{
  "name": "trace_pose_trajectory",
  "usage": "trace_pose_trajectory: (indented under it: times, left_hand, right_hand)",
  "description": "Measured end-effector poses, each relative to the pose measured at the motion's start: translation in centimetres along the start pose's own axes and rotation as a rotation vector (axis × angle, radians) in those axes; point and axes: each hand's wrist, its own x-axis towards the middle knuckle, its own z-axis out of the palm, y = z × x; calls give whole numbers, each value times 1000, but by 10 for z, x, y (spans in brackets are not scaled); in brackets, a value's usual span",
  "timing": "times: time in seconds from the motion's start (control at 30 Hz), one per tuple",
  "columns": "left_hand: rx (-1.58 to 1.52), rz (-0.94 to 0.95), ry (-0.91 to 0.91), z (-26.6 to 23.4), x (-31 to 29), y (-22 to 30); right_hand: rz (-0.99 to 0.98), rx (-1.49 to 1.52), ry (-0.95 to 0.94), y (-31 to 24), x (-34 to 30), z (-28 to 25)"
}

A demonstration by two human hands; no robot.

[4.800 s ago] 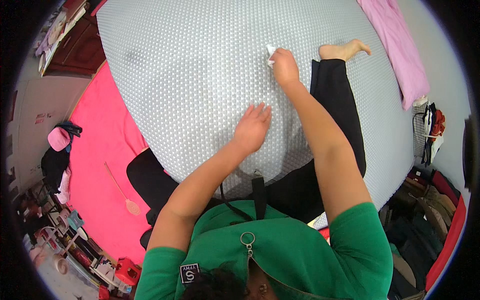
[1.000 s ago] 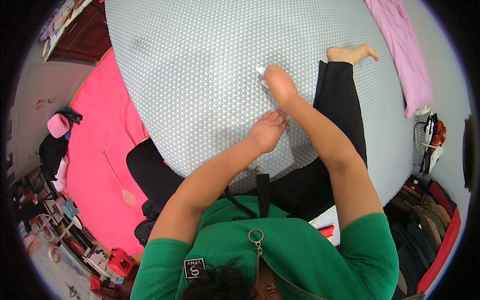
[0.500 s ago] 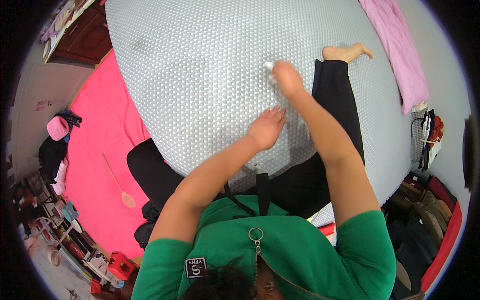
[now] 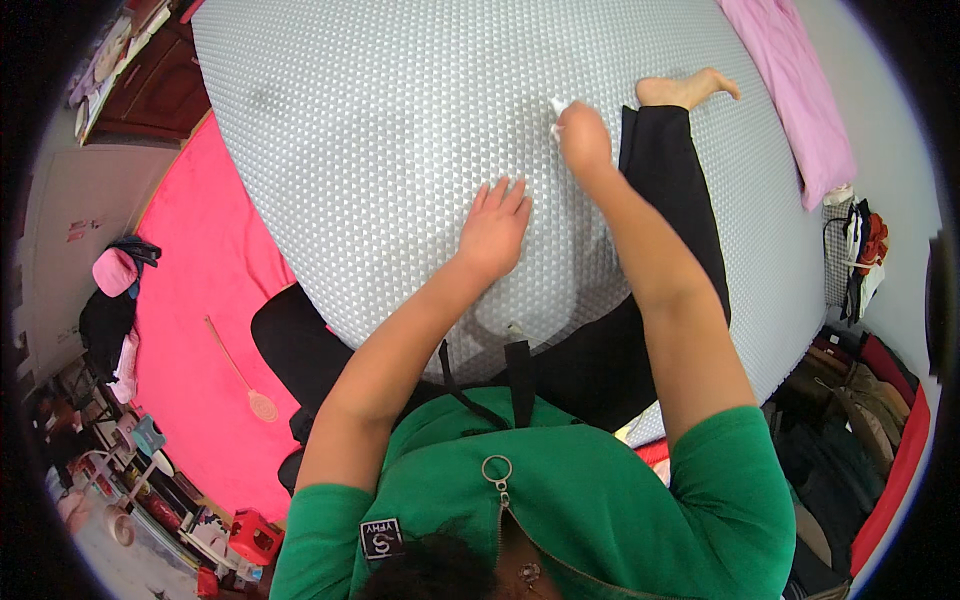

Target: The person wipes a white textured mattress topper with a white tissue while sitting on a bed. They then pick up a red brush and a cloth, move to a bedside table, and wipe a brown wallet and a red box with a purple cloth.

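Note:
A large silvery-grey mat point(image 4: 400, 150) with a pattern of small light shapes spreads in front of me and under my legs. My left hand point(image 4: 494, 232) lies on it with fingers spread and holds nothing. Farther off and to the right, my right hand point(image 4: 584, 140) is closed around a crumpled white tissue or cloth point(image 4: 558, 106), whose ends stick out on its left side. I cannot tell which of the two it is, since most of it is hidden in the fist.
My bare foot point(image 4: 690, 90) rests beyond the right hand. Pink fabric point(image 4: 800, 110) lies along the right edge. To the left, a pink floor covering point(image 4: 205, 270) bears a fly swatter point(image 4: 260, 404). Folded clothes point(image 4: 850, 430) are piled at lower right.
My left hand has moved left and away from me, flattening onto the mat. My right hand, still gripping the white piece, has shifted slightly farther away and to the right.

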Motion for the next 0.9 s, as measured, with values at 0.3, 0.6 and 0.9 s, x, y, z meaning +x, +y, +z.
trace_pose_trajectory:
  times: [0.3,0.6,0.9]
  left_hand:
    - [-83,-101,36,-15,-31,-5]
    - [-24,-107,99,-15,-44,-13]
    - [-80,-180,66,-24,-47,-24]
  right_hand:
    - [-16,365,-179,-23,1,-9]
    - [-372,299,71,-73,-17,38]
    - [129,216,36,-46,25,12]
